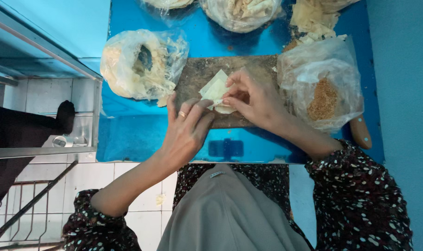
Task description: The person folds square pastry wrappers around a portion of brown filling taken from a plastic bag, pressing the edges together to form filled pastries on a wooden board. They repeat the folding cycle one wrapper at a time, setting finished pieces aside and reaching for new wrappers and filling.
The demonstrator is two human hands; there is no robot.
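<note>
A pale thin pastry wrapper lies on a worn wooden cutting board on a blue table. Both hands are folding it. My left hand, with a ring on one finger, pinches the wrapper's near edge from the left. My right hand covers the wrapper's right side, fingertips pressed on the fold. The part of the wrapper under my right fingers is hidden.
A clear plastic bag of brown crumbly filling sits right of the board. A bag of pale wrappers lies at left, another bag and loose wrappers at the back. A wooden handle pokes out at right. White tiled floor lies below the table.
</note>
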